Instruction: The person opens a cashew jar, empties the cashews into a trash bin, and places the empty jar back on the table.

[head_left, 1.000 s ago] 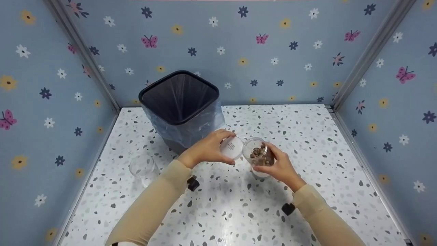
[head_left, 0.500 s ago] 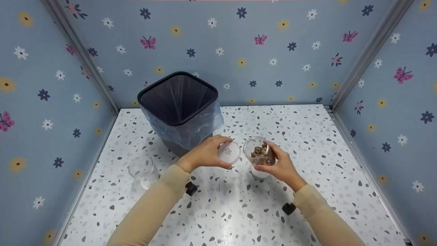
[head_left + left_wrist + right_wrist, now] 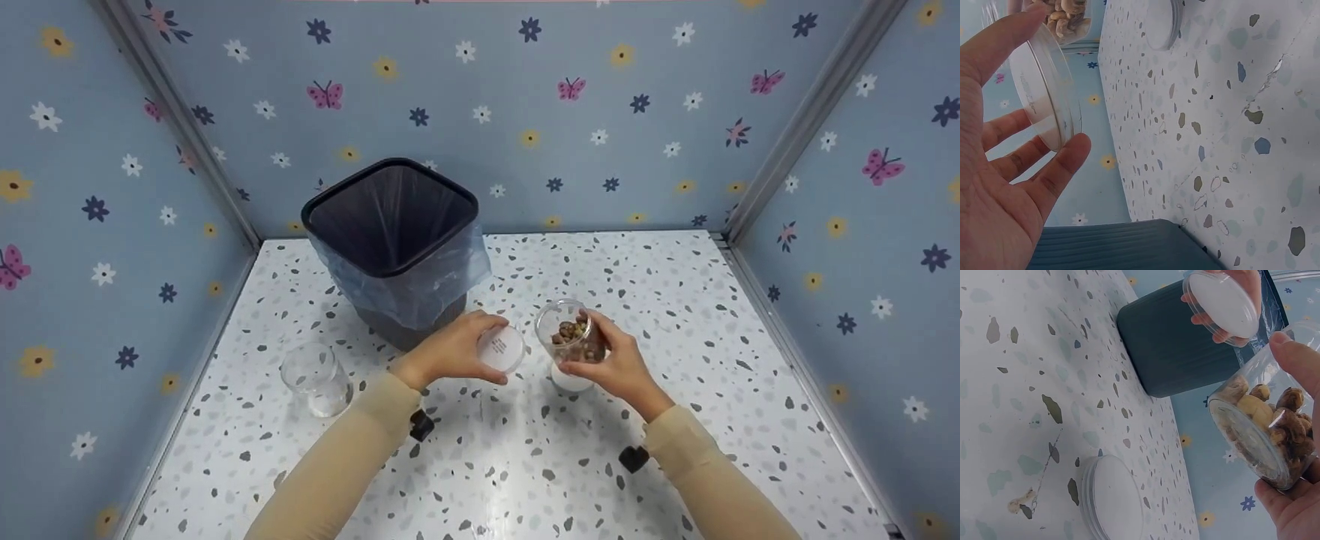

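Observation:
My left hand [image 3: 450, 351] pinches a clear round lid [image 3: 501, 349] with a white, printed face by its edge, thumb and fingers on opposite sides. My right hand [image 3: 621, 367] grips a clear jar [image 3: 1241, 385], topless and tilted toward the left. Inside it lie brown, knobbly dried pieces [image 3: 1292, 424] that look like mushrooms; their exact kind is uncertain. A gap separates lid and jar. Below the raised jar, a second white-faced lid [image 3: 1114, 500] lies on the table.
A dark bin [image 3: 384, 319] with a bluish liner [image 3: 439, 289] stands behind my left hand. An upright clear jar [image 3: 315, 371] is left of my left forearm. Near the flat lid lies a small pale crumb [image 3: 1021, 500]. Patterned walls [image 3: 487, 165] enclose the speckled table [image 3: 495, 450].
My left hand has drawn the lid toward me and slightly left, away from the jar's rim. The right hand keeps the jar almost in place, tilted a little differently.

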Demonstrator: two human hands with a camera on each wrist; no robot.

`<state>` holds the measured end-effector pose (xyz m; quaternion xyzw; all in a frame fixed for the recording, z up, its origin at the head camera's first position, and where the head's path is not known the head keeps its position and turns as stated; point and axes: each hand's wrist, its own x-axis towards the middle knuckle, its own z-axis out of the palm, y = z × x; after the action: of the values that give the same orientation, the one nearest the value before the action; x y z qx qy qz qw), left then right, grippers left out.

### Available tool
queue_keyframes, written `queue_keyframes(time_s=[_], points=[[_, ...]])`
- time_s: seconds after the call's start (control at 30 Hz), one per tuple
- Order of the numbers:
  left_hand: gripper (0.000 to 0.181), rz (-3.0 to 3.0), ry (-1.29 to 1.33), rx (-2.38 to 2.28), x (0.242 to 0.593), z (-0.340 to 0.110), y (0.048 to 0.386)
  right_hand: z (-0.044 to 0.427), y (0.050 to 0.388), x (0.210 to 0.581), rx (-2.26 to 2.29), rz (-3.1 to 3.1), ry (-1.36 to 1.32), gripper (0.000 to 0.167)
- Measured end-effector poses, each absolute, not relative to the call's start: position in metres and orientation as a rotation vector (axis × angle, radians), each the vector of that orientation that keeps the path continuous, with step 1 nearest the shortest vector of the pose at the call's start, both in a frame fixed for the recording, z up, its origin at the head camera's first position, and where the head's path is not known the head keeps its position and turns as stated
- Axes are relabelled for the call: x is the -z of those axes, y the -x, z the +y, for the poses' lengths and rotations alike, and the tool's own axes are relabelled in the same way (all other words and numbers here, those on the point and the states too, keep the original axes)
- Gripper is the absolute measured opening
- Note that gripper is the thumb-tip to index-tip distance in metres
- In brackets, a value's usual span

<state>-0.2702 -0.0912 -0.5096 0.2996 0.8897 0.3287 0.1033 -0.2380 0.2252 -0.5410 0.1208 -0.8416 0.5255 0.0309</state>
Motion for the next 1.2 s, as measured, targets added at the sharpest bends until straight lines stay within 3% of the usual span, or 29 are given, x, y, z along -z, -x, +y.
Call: queue_keyframes(time_s=[1.2], points=[[0.096, 2.652, -0.722, -0.818, 0.568, -0.097, 0.261, 0.225, 0.235, 0.543, -1.652, -2.539, -0.382, 0.098]])
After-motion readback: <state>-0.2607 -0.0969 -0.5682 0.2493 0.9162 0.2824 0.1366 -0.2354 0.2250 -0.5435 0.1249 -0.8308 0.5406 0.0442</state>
